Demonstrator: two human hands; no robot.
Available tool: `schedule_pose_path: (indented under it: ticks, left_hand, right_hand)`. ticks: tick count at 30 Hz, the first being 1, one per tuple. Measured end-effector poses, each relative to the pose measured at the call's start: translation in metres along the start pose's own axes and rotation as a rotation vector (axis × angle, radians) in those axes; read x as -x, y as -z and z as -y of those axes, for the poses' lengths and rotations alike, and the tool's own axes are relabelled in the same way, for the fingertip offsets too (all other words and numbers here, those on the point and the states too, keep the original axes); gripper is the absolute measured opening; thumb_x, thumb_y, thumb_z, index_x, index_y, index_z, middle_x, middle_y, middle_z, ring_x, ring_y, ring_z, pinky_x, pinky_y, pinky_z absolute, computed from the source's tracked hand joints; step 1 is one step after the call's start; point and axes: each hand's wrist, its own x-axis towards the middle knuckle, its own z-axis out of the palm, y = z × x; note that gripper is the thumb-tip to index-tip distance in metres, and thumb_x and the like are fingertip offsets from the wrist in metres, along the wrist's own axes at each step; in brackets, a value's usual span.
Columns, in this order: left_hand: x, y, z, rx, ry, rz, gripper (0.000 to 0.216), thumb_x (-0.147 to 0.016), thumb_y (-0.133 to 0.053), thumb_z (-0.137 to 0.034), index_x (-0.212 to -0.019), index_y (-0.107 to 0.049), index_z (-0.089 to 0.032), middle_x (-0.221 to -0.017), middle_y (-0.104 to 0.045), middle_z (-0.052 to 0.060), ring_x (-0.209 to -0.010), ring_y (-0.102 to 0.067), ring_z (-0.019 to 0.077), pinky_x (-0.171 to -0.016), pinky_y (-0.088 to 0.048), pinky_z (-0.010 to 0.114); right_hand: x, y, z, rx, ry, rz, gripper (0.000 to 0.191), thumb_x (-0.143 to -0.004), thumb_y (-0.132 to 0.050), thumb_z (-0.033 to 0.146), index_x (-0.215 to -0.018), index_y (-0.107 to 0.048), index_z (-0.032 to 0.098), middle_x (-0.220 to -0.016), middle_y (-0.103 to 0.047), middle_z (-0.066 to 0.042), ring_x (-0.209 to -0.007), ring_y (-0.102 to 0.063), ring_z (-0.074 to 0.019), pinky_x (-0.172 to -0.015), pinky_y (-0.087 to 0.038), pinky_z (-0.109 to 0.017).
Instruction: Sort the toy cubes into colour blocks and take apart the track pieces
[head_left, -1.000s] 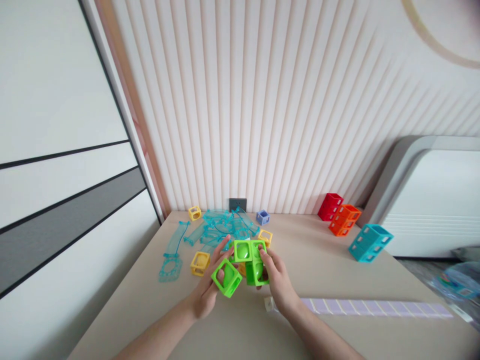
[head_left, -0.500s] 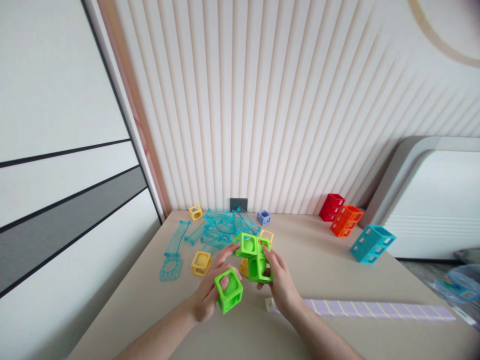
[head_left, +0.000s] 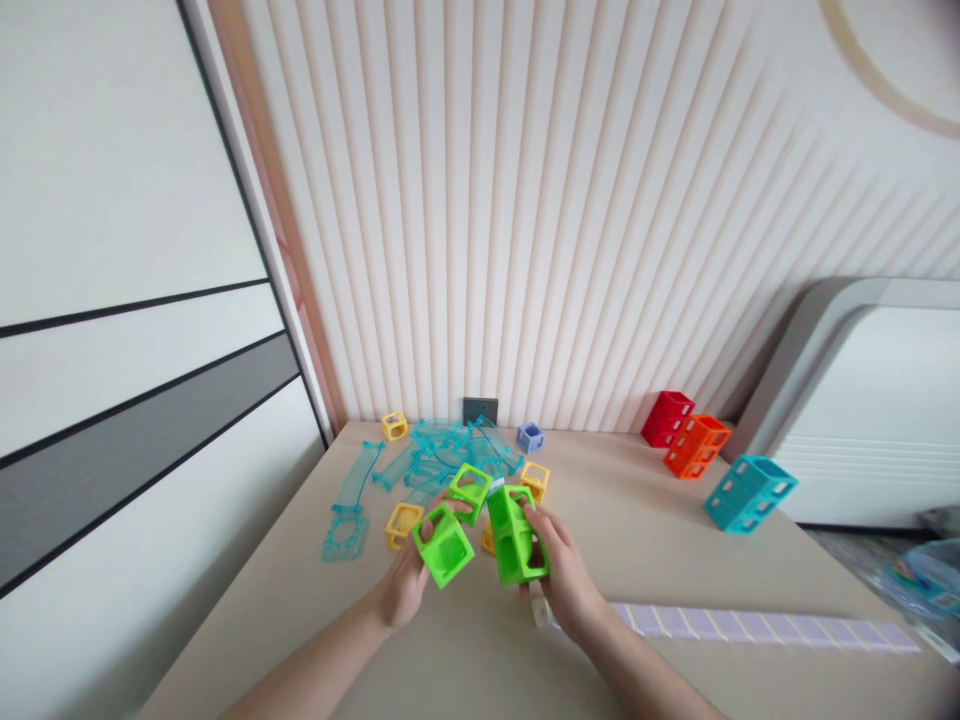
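Note:
My left hand point(head_left: 401, 590) grips a lime-green hollow cube point(head_left: 444, 546), and its fingertips also touch a second green cube point(head_left: 471, 490) just behind. My right hand point(head_left: 564, 575) is wrapped round a green block of two joined cubes point(head_left: 514, 534), held upright above the beige table point(head_left: 660, 540). The two green pieces are a small gap apart, both lifted off the table top.
Clear blue track pieces point(head_left: 442, 460) lie heaped at the back, with yellow cubes point(head_left: 403, 524) and a small blue cube point(head_left: 529, 436) around them. Red point(head_left: 667, 417), orange point(head_left: 697, 445) and teal point(head_left: 750, 492) blocks stand at the right. A pale purple strip point(head_left: 750, 627) lies near the front right.
The green L-shaped piece came apart: one cube stays by my left fingers, the two-cube block turned upright in my right hand. My left hand raised its cube.

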Motion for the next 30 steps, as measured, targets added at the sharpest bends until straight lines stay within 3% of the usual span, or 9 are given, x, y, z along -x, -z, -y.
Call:
schedule_pose_path:
  ticks: [4, 8, 11, 16, 19, 23, 27, 30]
  left_hand:
    - [-0.007, 0.005, 0.004, 0.286, 0.029, -0.192, 0.055, -0.093, -0.043, -0.070, -0.124, -0.068, -0.032, -0.135, -0.067, 0.006, -0.126, -0.060, 0.0321, -0.108, -0.044, 0.056]
    - [-0.012, 0.029, -0.020, 0.268, -0.069, -0.381, 0.056, -0.090, -0.051, -0.065, -0.130, -0.064, -0.028, -0.140, -0.063, 0.009, -0.126, -0.059, 0.0332, -0.110, -0.042, 0.057]
    - [-0.004, 0.073, -0.044, 0.026, -0.061, -0.518, 0.061, -0.090, -0.051, -0.061, -0.139, -0.056, -0.024, -0.145, -0.058, 0.010, -0.135, -0.051, 0.0333, -0.116, -0.035, 0.052]
    - [0.029, 0.158, -0.059, -0.465, 0.129, -0.590, 0.070, -0.090, -0.048, -0.060, -0.152, -0.039, -0.028, -0.160, -0.040, 0.005, -0.151, -0.027, 0.0323, -0.123, -0.018, 0.052]
    - [0.049, 0.189, -0.050, -0.573, 0.240, -0.561, 0.071, -0.086, -0.047, -0.067, -0.144, -0.051, -0.027, -0.156, -0.047, 0.005, -0.152, -0.024, 0.0334, -0.123, -0.014, 0.053]
    - [0.063, 0.207, -0.032, -0.648, 0.311, -0.472, 0.074, -0.081, -0.048, -0.074, -0.134, -0.063, -0.025, -0.148, -0.056, 0.008, -0.150, -0.028, 0.0366, -0.123, -0.015, 0.055]
    - [0.066, 0.213, -0.018, -0.792, 0.342, -0.332, 0.073, -0.091, -0.035, -0.069, -0.142, -0.056, -0.022, -0.151, -0.053, 0.010, -0.150, -0.029, 0.0345, -0.122, -0.020, 0.055]
    - [0.063, 0.215, -0.014, -0.950, 0.412, -0.194, 0.067, -0.099, -0.022, -0.056, -0.151, -0.045, -0.020, -0.157, -0.044, 0.010, -0.151, -0.026, 0.0315, -0.123, -0.015, 0.056]
  right_hand:
    - [-0.001, 0.001, 0.001, -0.077, 0.032, 0.024, 0.067, -0.068, -0.078, 0.064, -0.115, -0.068, 0.017, -0.060, -0.058, 0.004, -0.046, -0.053, -0.0141, -0.035, -0.046, -0.024]
    - [-0.005, 0.004, 0.004, -0.110, 0.065, 0.026, 0.066, -0.070, -0.077, 0.062, -0.119, -0.068, 0.019, -0.069, -0.066, 0.001, -0.055, -0.058, -0.0156, -0.047, -0.050, -0.026]
    - [-0.009, 0.008, 0.000, -0.093, 0.100, 0.006, 0.063, -0.073, -0.076, 0.061, -0.120, -0.069, 0.021, -0.087, -0.073, -0.002, -0.065, -0.064, -0.0168, -0.055, -0.050, -0.024]
    - [-0.013, 0.012, -0.009, -0.077, 0.140, 0.053, 0.056, -0.079, -0.072, 0.058, -0.125, -0.068, 0.026, -0.108, -0.074, -0.003, -0.087, -0.068, -0.0216, -0.067, -0.053, -0.026]
    - [-0.008, 0.010, -0.007, -0.056, 0.156, 0.117, 0.056, -0.084, -0.068, 0.058, -0.131, -0.064, 0.028, -0.118, -0.072, -0.003, -0.101, -0.067, -0.0244, -0.080, -0.055, -0.031]
    - [0.002, 0.006, -0.001, 0.030, 0.184, 0.159, 0.055, -0.085, -0.067, 0.061, -0.129, -0.066, 0.029, -0.127, -0.068, -0.003, -0.108, -0.065, -0.0242, -0.089, -0.052, -0.032]
    - [0.005, 0.003, -0.005, 0.171, 0.239, 0.206, 0.063, -0.083, -0.064, 0.069, -0.131, -0.064, 0.028, -0.129, -0.066, -0.006, -0.111, -0.063, -0.0253, -0.091, -0.051, -0.033]
    - [0.008, 0.001, -0.013, 0.345, 0.280, 0.306, 0.067, -0.087, -0.058, 0.070, -0.138, -0.056, 0.028, -0.122, -0.066, -0.008, -0.109, -0.064, -0.0252, -0.093, -0.050, -0.036]
